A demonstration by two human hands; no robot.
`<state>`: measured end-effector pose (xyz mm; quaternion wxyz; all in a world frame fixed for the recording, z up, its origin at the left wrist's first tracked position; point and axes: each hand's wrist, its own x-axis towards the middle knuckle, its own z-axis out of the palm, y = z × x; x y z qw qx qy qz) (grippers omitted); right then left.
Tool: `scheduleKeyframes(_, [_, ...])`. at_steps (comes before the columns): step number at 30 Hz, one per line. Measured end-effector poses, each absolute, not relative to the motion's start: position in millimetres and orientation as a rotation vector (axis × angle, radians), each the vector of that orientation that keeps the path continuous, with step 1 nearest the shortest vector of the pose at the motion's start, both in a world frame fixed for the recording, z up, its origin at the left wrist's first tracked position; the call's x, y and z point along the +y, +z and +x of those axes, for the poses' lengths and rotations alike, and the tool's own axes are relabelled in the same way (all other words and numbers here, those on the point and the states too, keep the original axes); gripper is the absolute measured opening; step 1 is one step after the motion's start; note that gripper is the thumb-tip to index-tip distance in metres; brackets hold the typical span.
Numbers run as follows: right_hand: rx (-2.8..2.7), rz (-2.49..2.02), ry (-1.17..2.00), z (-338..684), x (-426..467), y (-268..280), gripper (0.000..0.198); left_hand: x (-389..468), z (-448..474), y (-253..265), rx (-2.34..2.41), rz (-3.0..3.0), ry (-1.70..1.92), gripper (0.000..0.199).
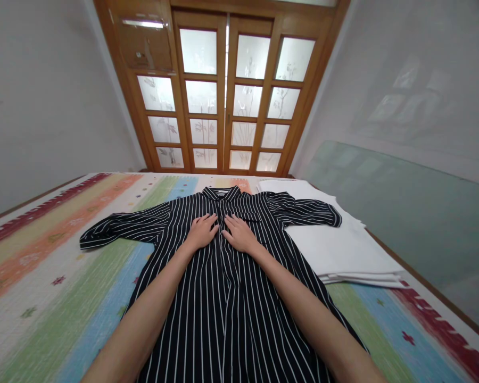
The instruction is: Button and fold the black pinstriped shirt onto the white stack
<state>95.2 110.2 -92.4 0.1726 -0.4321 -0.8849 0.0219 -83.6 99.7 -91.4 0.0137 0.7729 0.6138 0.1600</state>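
Observation:
A black shirt with white stripes (pixel 201 319) lies spread front side up, its collar at the far end and its sleeves stretched out to both sides. On the left side of its chest, beside the button strip, my left hand (pixel 203 231) rests flat with fingers extended. My right hand (pixel 239 233) lies flat just across the button strip, near the chest pocket. Neither hand grips the fabric. The lower hem is out of view, and my forearms cover parts of the shirt's body.
A multicoloured striped cloth (pixel 91 271) covers the surface under the shirt. Folded white fabric (pixel 335 250) is stacked at the right, partly beneath the right sleeve. Behind stand wooden doors with frosted panes (pixel 225 96). A pale green panel (pixel 383 186) leans along the right wall.

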Motion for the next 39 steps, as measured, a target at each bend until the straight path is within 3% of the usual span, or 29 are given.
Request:
scheduleKeyframes(16, [-2.729, -0.977, 0.146, 119, 63, -86, 0.058, 127, -70, -82, 1.939, 2.131, 0.606, 0.048])
scheduleKeyframes(39, [-2.767, -0.883, 0.363, 129, 35, -71, 0.054, 219, -80, -83, 1.953, 2.256, 0.376, 0.049])
